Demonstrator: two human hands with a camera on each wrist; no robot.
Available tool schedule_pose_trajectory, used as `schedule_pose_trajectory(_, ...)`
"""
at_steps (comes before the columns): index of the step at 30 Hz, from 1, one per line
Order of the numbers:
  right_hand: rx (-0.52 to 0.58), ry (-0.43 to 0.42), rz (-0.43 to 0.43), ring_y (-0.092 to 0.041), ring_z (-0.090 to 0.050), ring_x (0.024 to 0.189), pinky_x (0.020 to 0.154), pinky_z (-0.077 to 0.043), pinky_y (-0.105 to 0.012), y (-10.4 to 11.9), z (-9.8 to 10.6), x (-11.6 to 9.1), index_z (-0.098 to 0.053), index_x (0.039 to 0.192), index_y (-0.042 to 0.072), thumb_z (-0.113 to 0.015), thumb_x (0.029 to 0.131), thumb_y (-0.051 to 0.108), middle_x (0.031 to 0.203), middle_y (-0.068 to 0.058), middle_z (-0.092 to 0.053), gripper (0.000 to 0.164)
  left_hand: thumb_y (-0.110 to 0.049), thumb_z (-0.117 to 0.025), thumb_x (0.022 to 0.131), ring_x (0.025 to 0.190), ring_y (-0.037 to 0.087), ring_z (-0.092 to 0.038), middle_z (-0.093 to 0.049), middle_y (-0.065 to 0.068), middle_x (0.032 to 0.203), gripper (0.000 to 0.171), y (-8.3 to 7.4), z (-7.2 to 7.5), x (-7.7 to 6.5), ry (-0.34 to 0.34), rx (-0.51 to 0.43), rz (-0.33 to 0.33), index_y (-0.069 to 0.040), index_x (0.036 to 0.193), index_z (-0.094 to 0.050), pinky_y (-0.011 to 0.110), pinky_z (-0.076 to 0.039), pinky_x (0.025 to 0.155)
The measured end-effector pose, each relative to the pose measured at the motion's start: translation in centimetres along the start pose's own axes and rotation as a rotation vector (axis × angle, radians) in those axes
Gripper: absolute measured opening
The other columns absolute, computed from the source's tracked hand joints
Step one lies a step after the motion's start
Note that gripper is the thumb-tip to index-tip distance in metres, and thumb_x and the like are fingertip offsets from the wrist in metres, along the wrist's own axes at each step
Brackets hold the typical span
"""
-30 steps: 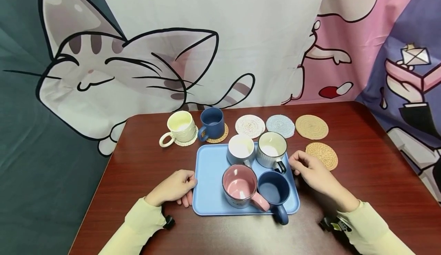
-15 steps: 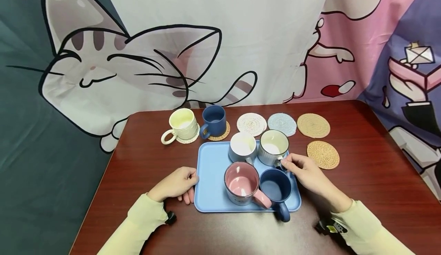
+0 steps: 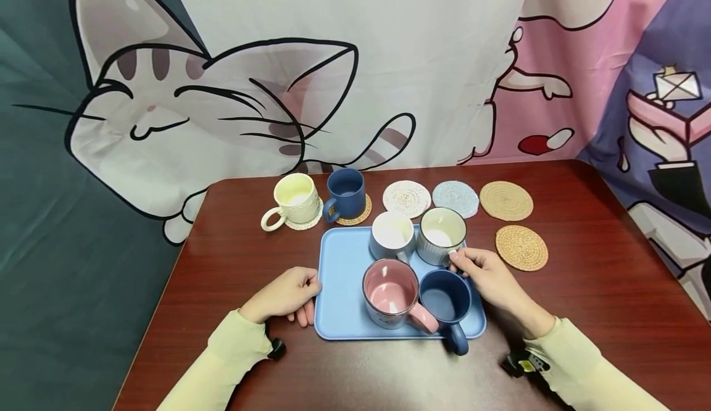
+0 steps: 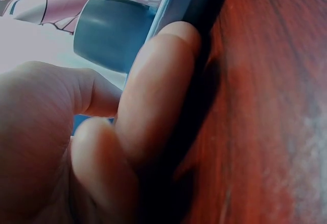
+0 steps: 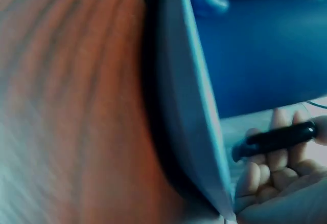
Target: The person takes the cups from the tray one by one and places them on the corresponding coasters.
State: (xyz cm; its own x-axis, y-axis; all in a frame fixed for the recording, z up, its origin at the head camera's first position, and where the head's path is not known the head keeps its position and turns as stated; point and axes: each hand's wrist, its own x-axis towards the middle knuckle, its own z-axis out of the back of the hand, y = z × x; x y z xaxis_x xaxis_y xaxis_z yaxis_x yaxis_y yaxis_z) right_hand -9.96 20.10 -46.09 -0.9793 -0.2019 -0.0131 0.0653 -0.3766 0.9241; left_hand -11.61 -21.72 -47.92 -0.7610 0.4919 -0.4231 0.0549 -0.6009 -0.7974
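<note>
My right hand [image 3: 491,278] grips the black handle [image 5: 278,139] of the cream, ribbed mug [image 3: 440,236] at the tray's back right. My left hand [image 3: 284,295] pinches the left edge of the light blue tray [image 3: 340,287]; in the left wrist view the thumb is inside the rim and a finger [image 4: 158,91] lies against its outer side. Also on the tray are a whitish-grey mug [image 3: 391,235], a pink mug [image 3: 389,294] and a dark blue mug [image 3: 444,297], whose handle sticks out past the front edge.
Behind the tray, a pale yellow mug [image 3: 300,198] and another blue mug [image 3: 347,192] stand on coasters. To their right lie a white coaster [image 3: 407,199], a light blue coaster [image 3: 455,198] and two tan coasters [image 3: 505,200]. A printed curtain [image 3: 433,59] hangs behind the table.
My right hand has moved left from beside the tray's right edge to the cream mug's handle and taken hold of it. The left hand keeps its place at the tray.
</note>
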Motion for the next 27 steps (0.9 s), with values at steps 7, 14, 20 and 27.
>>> schedule_pose_trajectory(7,0.130,-0.061,-0.023,-0.009,-0.050,0.067,0.062,-0.041,-0.027,-0.1,-0.8,0.0,-0.058,0.082,-0.007,-0.049,0.110,0.017,0.070,0.006,-0.054,0.037,-0.015,-0.042,0.104,0.051,0.021,-0.071,-0.072,0.007,0.059,0.027,0.0,-0.1,0.1,0.003,-0.008,0.000,-0.006,0.082,-0.055,0.025,-0.049,0.041)
schedule_pose_trajectory(14,0.199,-0.079,-0.055,-0.017,-0.045,0.060,0.057,-0.039,-0.030,0.2,-0.7,0.4,-0.046,0.079,-0.013,-0.044,0.111,0.017,0.066,0.000,-0.045,0.044,-0.015,-0.042,0.104,0.050,0.021,-0.071,-0.072,0.007,0.059,0.028,0.3,-0.1,0.0,-0.002,-0.005,-0.003,-0.007,0.081,-0.055,0.026,-0.049,0.041)
schedule_pose_trajectory(20,0.254,-0.112,-0.103,-0.015,-0.036,0.058,0.056,-0.035,-0.030,0.5,-0.7,0.8,-0.036,0.075,-0.008,-0.038,0.112,0.014,0.065,0.003,-0.035,0.043,-0.016,-0.043,0.104,0.050,0.021,-0.071,-0.072,0.007,0.059,0.027,0.3,-0.2,0.1,-0.001,-0.010,-0.008,-0.007,0.082,-0.055,0.025,-0.049,0.041)
schedule_pose_trajectory(27,0.310,-0.224,-0.149,-0.011,-0.032,0.054,0.052,-0.029,-0.031,0.7,-0.8,1.3,-0.032,0.070,-0.008,-0.040,0.109,0.013,0.058,0.004,-0.034,0.046,-0.015,-0.043,0.104,0.051,0.022,-0.071,-0.072,0.008,0.059,0.027,0.3,-0.1,0.0,-0.002,-0.017,-0.003,-0.007,0.081,-0.054,0.026,-0.049,0.041)
